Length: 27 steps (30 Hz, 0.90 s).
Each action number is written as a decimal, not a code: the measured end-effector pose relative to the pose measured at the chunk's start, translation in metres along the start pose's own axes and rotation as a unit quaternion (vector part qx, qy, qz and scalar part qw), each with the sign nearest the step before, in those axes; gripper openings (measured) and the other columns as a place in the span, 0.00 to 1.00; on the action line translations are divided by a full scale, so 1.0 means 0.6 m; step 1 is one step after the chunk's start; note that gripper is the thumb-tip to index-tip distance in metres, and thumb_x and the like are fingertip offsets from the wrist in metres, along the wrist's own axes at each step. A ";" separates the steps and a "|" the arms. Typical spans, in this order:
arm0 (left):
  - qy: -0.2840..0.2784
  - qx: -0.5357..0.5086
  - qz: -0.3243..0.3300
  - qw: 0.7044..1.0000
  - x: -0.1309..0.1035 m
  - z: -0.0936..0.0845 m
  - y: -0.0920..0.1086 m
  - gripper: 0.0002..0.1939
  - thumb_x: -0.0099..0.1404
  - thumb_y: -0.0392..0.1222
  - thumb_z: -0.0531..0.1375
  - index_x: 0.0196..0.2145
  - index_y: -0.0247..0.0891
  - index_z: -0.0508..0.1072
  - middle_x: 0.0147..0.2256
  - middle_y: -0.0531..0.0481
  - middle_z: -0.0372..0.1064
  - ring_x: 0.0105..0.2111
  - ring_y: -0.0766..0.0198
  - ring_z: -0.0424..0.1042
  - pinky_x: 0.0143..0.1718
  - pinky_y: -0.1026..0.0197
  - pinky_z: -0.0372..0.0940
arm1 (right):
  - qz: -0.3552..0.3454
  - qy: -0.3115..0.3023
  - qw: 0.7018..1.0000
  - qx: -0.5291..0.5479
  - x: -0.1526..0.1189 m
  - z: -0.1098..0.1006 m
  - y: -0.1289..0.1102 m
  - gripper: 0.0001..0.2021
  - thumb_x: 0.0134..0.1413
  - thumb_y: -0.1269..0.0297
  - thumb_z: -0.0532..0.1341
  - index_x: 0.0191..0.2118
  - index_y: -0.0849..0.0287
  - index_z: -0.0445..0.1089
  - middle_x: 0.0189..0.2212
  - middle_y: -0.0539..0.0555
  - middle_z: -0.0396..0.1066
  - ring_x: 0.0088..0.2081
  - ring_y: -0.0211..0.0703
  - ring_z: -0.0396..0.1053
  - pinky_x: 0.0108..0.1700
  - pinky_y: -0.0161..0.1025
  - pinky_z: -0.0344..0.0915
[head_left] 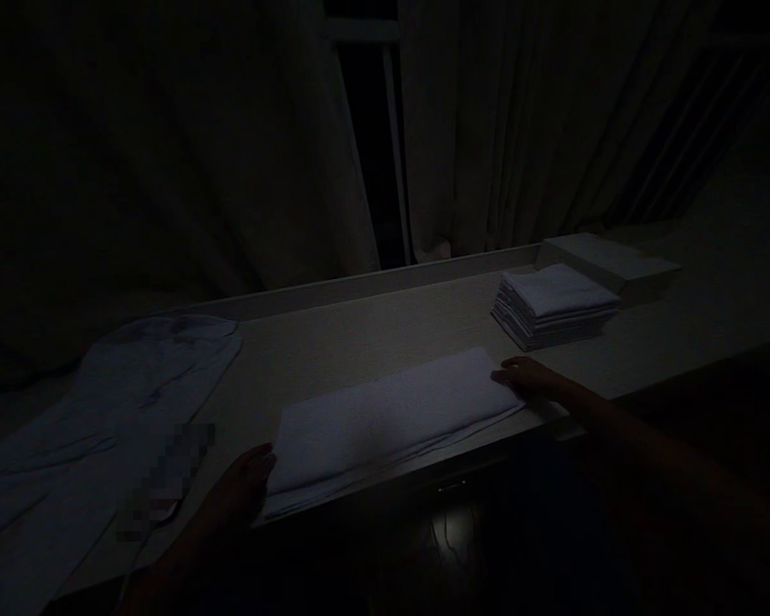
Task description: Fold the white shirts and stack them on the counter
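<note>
One pale cloth (391,419), folded oblong, layered; left hand (251,470), right hand (527,375) at ends, cannot tell if pinching.

Very dim, nearly black in places. The long folded cloth (385,419) is among the palest things, with a soft shadow across its near middle. Behind it, the curtains (433,137) fade into grainy gloom; below it, a faint glare marks a glossy surface (453,535); left of it, one patch (173,466) is pixelated into coarse blocks.
</note>
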State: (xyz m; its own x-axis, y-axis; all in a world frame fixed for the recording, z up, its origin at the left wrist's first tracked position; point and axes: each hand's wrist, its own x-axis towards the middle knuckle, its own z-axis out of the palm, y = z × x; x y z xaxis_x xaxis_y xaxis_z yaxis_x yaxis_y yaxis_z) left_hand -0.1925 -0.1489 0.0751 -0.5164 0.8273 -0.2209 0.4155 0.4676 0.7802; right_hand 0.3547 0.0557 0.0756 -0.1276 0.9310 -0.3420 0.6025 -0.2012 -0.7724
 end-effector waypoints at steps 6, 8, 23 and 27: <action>-0.026 0.009 -0.039 0.999 0.010 0.004 -0.028 0.30 0.50 0.57 0.63 0.45 0.34 0.73 0.49 0.36 0.73 0.47 0.49 0.74 0.45 0.53 0.69 | -0.008 0.034 0.997 -0.071 -0.008 0.011 0.040 0.37 0.34 0.60 0.75 0.54 0.66 0.69 0.48 0.67 0.73 0.38 0.48 0.74 0.31 0.36 0.67; -0.030 -0.001 -0.043 0.999 0.010 0.005 -0.029 0.27 0.48 0.54 0.64 0.43 0.34 0.73 0.46 0.36 0.75 0.44 0.49 0.76 0.44 0.52 0.70 | -0.022 0.053 0.997 -0.053 -0.008 0.019 0.048 0.35 0.35 0.66 0.74 0.54 0.66 0.69 0.45 0.66 0.74 0.36 0.47 0.74 0.31 0.35 0.67; 0.079 0.258 0.148 0.952 0.023 0.012 -0.002 0.29 0.53 0.55 0.57 0.46 0.32 0.70 0.49 0.34 0.71 0.49 0.45 0.70 0.51 0.47 0.65 | -0.104 0.208 0.955 -0.182 -0.045 0.101 -0.029 0.27 0.54 0.65 0.63 0.60 0.66 0.63 0.56 0.68 0.66 0.58 0.56 0.63 0.59 0.46 0.57; 0.070 0.314 0.296 0.900 0.027 0.092 0.090 0.29 0.66 0.56 0.47 0.56 0.33 0.66 0.57 0.37 0.64 0.56 0.52 0.65 0.57 0.52 0.59 | -0.288 0.127 0.910 -0.269 -0.059 0.248 -0.128 0.26 0.65 0.58 0.52 0.64 0.67 0.59 0.62 0.66 0.60 0.64 0.56 0.54 0.65 0.52 0.45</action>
State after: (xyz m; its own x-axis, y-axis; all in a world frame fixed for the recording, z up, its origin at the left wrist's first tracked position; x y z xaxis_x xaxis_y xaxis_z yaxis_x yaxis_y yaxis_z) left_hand -0.1371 -0.0935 0.0813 -0.1367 0.9627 0.2337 0.9667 0.0781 0.2437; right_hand 0.1954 -0.0073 0.0674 -0.3993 0.8888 0.2249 0.8005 0.4576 -0.3870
